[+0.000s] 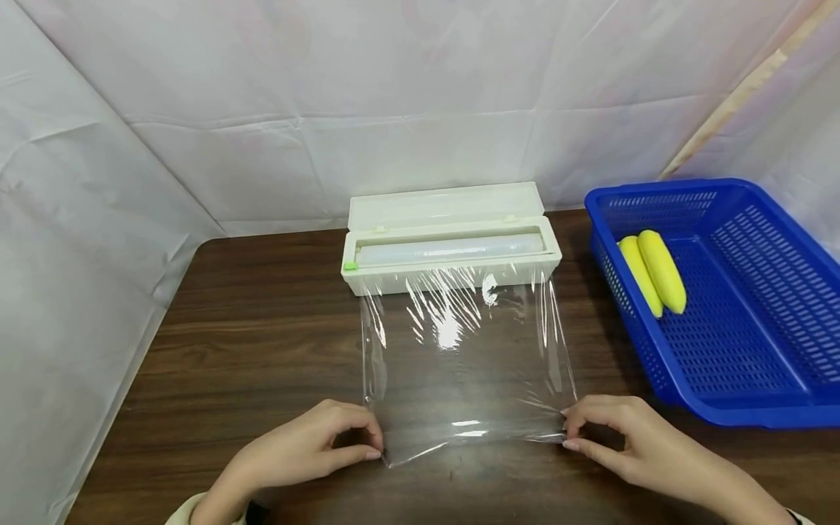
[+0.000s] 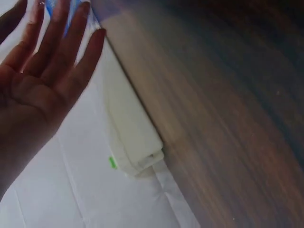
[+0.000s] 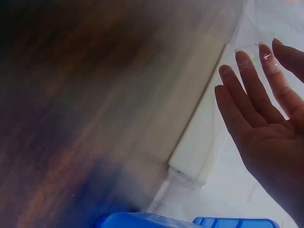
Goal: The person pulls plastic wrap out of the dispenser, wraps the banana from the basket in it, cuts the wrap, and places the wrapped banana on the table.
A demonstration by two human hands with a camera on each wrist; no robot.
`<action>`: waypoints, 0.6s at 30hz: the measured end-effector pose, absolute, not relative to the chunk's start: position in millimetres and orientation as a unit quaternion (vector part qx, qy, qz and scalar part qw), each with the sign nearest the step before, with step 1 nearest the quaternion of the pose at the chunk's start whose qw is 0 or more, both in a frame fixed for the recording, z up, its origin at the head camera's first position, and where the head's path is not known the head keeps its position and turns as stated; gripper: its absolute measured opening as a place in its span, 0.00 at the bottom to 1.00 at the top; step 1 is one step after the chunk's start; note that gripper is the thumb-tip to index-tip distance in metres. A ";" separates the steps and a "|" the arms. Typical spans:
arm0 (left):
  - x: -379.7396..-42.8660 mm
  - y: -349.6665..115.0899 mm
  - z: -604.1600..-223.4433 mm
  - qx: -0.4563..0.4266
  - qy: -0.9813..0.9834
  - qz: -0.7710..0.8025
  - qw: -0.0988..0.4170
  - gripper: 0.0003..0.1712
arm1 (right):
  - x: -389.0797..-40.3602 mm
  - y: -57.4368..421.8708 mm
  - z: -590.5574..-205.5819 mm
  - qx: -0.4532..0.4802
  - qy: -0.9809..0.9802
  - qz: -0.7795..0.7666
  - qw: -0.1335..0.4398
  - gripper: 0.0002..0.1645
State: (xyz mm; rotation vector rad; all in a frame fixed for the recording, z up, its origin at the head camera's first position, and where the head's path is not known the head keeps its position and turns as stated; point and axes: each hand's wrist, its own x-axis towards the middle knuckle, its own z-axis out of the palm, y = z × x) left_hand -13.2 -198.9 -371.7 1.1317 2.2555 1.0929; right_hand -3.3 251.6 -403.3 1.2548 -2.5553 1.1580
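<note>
A sheet of clear plastic wrap (image 1: 459, 379) stretches toward me from a white wrap dispenser box (image 1: 453, 281), whose lid (image 1: 446, 208) stands raised at the back. Inside the box lies the wrap roll (image 1: 449, 249). My left hand (image 1: 315, 445) pinches the sheet's near left corner between thumb and forefinger. At the near right corner, my right hand (image 1: 630, 445) pinches the film the same way. In the right wrist view, film glints at the fingertips (image 3: 267, 56), while the other fingers extend fairly straight. A green slider (image 1: 351, 266) sits at the box's left end.
To the right stands a blue plastic basket (image 1: 669, 372) with two yellow bananas (image 1: 663, 271) inside, against its left wall. White sheeting (image 1: 420, 146) hangs behind and to the left of the dark wooden table (image 1: 249, 350).
</note>
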 end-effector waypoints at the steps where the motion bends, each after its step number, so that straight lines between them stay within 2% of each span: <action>1: -12.8 -198.3 -372.6 0.400 0.807 0.386 0.198 0.03 | -3.3 250.7 -404.8 0.413 -0.831 0.372 0.031 0.24; 6: -10.9 -195.6 -378.3 0.386 0.816 0.374 0.210 0.04 | -1.5 248.6 -411.6 0.427 -0.844 0.323 0.029 0.19; 14: -8.3 -192.0 -385.4 0.369 0.833 0.355 0.209 0.06 | 6.5 249.5 -420.6 0.435 -0.867 0.233 0.076 0.07; 18: -11.2 -190.0 -384.6 0.344 0.840 0.367 0.204 0.08 | 10.2 250.2 -423.3 0.432 -0.866 0.235 0.089 0.12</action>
